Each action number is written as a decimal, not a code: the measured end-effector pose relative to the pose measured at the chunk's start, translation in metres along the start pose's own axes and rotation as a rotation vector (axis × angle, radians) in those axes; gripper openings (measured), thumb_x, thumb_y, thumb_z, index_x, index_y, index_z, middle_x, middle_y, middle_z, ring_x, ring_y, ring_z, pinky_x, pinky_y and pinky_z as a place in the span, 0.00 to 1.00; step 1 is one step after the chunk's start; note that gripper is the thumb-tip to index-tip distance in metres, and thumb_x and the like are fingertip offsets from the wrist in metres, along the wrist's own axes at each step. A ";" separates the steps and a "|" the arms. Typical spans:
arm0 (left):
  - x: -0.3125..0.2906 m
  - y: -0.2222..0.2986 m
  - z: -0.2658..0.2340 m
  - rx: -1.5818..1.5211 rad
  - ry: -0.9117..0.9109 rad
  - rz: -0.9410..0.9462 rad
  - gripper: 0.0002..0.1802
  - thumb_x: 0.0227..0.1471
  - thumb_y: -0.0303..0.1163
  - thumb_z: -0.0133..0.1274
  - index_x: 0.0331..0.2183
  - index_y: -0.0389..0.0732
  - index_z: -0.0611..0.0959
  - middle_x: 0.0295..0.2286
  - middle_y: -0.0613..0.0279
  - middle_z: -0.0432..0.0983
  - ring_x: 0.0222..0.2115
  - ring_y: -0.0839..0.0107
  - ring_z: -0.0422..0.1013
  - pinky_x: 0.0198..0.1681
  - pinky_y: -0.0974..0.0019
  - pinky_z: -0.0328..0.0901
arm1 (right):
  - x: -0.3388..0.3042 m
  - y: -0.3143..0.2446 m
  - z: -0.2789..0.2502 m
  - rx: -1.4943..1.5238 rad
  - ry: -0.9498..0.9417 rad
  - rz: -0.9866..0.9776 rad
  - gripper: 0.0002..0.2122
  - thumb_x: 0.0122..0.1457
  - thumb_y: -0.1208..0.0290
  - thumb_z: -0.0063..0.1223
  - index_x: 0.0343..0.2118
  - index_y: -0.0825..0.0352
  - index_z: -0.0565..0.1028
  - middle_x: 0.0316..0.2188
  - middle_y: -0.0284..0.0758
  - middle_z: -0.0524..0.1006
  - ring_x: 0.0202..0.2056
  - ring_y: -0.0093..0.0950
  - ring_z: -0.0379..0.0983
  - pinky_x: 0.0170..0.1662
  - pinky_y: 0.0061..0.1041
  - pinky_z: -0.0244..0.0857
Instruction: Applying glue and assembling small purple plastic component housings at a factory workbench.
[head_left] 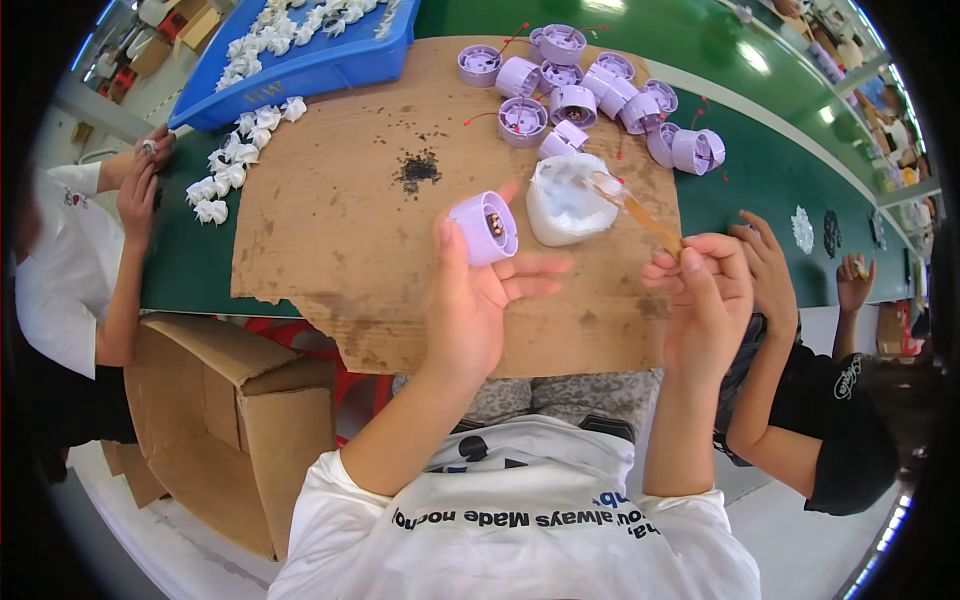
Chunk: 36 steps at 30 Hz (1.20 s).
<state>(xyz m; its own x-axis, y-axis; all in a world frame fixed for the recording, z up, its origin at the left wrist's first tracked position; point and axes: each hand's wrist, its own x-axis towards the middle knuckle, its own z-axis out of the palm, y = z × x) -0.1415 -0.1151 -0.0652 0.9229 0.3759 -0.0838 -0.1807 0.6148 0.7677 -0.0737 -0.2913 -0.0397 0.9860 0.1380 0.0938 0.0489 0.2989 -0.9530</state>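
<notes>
My left hand (470,300) holds a round lilac plastic housing (478,232) between thumb and fingers, its open end facing right with copper-coloured parts inside. Pinched in my right hand (705,290) is a flat brown wooden stick (652,222). Its far end, coated with whitish stuff, is over a white tub (568,222) of pale, greasy-looking paste. Whether the tip touches the paste I cannot tell. Beyond the tub, several more lilac housings (574,104) lie in a cluster, some with thin red wires sticking out.
A cardboard sheet (330,220) covers the green table, with small black bits (418,170) scattered on it. At the far left stands a blue tray (330,66) of white pieces; more white pieces (235,158) line up beside it. Co-workers sit on both sides. An open carton (200,400) is at lower left.
</notes>
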 end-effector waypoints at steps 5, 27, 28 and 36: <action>0.016 -0.006 0.000 0.014 -0.102 -0.019 0.29 0.61 0.54 0.25 0.52 0.42 0.55 0.58 0.49 0.52 0.34 0.50 0.75 0.34 0.56 0.73 | -0.008 0.016 0.001 0.198 0.053 0.150 0.04 0.58 0.80 0.47 0.36 0.72 0.68 0.27 0.41 0.77 0.27 0.28 0.77 0.33 0.25 0.73; 0.024 -0.006 0.009 0.048 -0.035 -0.051 0.37 0.58 0.61 0.23 0.47 0.35 0.64 0.39 0.45 0.74 0.32 0.46 0.76 0.36 0.53 0.73 | -0.022 0.013 -0.008 -0.003 0.163 0.238 0.06 0.57 0.80 0.48 0.37 0.75 0.71 0.25 0.42 0.77 0.23 0.27 0.76 0.30 0.23 0.73; 0.024 -0.006 0.008 0.049 -0.023 -0.055 0.37 0.58 0.61 0.23 0.47 0.35 0.64 0.39 0.45 0.74 0.32 0.46 0.76 0.36 0.53 0.73 | -0.023 0.012 -0.010 0.001 0.154 0.236 0.06 0.57 0.80 0.48 0.37 0.75 0.71 0.25 0.42 0.77 0.23 0.27 0.76 0.30 0.23 0.73; 0.020 -0.002 0.004 0.069 -0.073 -0.119 0.42 0.58 0.62 0.23 0.54 0.33 0.60 0.48 0.46 0.68 0.35 0.51 0.76 0.38 0.55 0.72 | -0.029 0.002 -0.015 0.031 0.179 0.115 0.06 0.58 0.81 0.47 0.38 0.75 0.70 0.28 0.42 0.77 0.28 0.28 0.77 0.34 0.24 0.73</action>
<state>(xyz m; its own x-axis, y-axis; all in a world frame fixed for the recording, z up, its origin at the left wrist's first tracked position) -0.1218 -0.1116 -0.0664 0.9590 0.2505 -0.1327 -0.0470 0.6019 0.7972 -0.1000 -0.3091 -0.0484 0.9975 0.0039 -0.0706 -0.0681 0.3201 -0.9449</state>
